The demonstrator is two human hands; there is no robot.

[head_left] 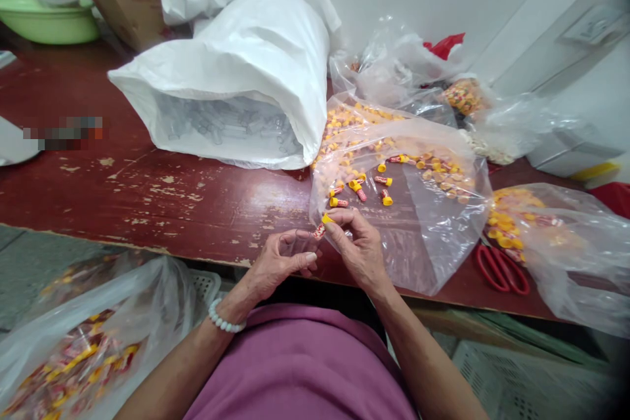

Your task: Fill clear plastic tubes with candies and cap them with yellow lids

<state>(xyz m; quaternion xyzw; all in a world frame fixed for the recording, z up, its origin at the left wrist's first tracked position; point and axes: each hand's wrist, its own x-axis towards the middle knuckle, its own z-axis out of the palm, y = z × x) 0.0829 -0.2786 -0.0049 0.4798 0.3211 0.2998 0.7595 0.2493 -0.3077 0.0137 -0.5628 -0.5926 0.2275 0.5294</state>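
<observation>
My right hand (pixel 359 246) pinches a small red-and-white printed piece with a yellow cap (pixel 319 230) between thumb and fingertips. Close by, my left hand (pixel 288 256) curls around what looks like a clear plastic tube (pixel 293 244), its outline faint. The printed end of the capped piece points down toward the tube at my left fingers. Just beyond my hands, several more capped pieces (pixel 359 190) lie loose at the mouth of a clear plastic bag (pixel 408 262). A white sack (pixel 236 65) lies open to the left, with clear tubes (pixel 231 121) inside.
Red-handled scissors (pixel 501 269) lie on the worn red table (pixel 147 190), beside another bag of yellow-capped pieces (pixel 522 210). At lower left a bag of filled pieces (pixel 79 361) stands below the table edge. A green basin (pixel 49 20) sits at the far left.
</observation>
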